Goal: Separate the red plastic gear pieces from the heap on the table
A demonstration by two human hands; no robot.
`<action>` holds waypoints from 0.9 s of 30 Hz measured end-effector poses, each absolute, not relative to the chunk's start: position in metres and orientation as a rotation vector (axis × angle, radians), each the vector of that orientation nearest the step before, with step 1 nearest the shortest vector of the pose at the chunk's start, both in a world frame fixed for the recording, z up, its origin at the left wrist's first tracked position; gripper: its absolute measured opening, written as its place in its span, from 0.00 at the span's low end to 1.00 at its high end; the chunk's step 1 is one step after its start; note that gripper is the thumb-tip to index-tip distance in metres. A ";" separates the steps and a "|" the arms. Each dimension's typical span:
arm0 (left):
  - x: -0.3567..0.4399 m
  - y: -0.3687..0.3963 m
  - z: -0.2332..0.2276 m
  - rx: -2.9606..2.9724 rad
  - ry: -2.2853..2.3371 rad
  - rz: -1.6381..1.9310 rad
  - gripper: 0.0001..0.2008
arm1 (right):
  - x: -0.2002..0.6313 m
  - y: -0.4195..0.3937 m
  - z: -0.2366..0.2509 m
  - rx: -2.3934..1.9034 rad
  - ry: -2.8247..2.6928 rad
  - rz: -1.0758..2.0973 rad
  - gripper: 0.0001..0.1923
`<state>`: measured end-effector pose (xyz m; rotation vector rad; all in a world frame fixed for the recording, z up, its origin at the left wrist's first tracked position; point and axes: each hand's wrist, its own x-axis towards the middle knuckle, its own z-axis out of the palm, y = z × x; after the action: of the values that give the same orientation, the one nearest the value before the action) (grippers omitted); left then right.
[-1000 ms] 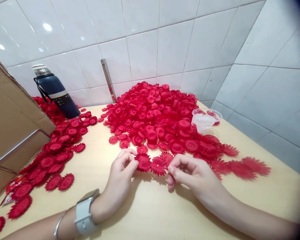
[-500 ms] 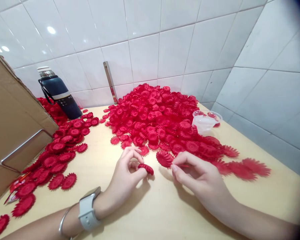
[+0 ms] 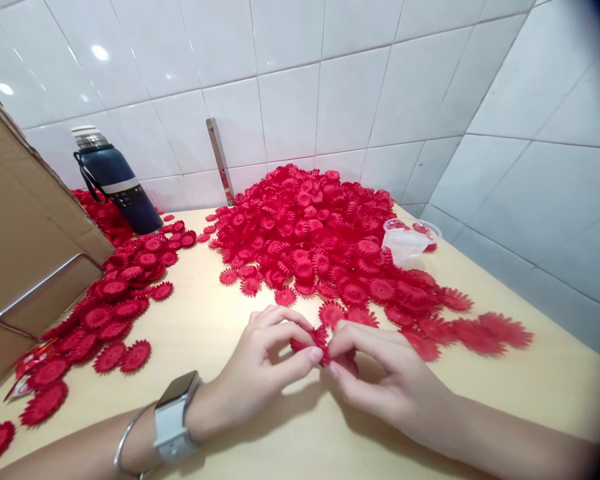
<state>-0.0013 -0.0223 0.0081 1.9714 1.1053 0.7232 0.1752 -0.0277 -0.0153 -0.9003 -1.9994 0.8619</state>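
Observation:
Just above the table, my left hand point(image 3: 260, 353) pinches a red disc with a toothed, fringed rim point(image 3: 321, 337) between thumb and fingers. My right hand point(image 3: 395, 373) meets it from the other side, its thumb and forefinger closed at the disc's right edge. Some red also shows behind the right fingers; whether that is a second disc I cannot tell. Right behind the hands lie loose fringed discs point(image 3: 331, 312), at the front of a large heap of the same red discs point(image 3: 305, 233).
A clear plastic cup point(image 3: 407, 247) lies at the heap's right. On the left are a dark blue bottle point(image 3: 123, 190), a cardboard box point(image 3: 30, 220), a metal bookend point(image 3: 45, 290) and more scattered discs point(image 3: 115, 288). A narrow metal strip point(image 3: 219, 160) leans on the tiled wall.
My hands have come together: the right moved left to the disc in my left fingers. The left fingers have shifted slightly right and spread along the disc.

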 end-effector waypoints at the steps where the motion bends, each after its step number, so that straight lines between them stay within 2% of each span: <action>1: -0.001 -0.022 0.008 1.976 1.097 0.717 0.08 | 0.175 -0.027 -0.015 -0.910 -1.998 0.912 0.05; 7: 0.000 -0.021 0.008 1.970 1.045 0.698 0.10 | 0.176 -0.025 -0.011 -0.997 -1.894 1.224 0.05; 27: 0.000 -0.022 0.010 2.003 1.014 0.663 0.11 | 0.175 -0.019 -0.002 -0.972 -1.483 1.615 0.07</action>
<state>0.0004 -0.0220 0.0101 2.0034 1.0137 0.6628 0.1749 -0.0186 -0.0022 -0.9718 -1.4830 1.6147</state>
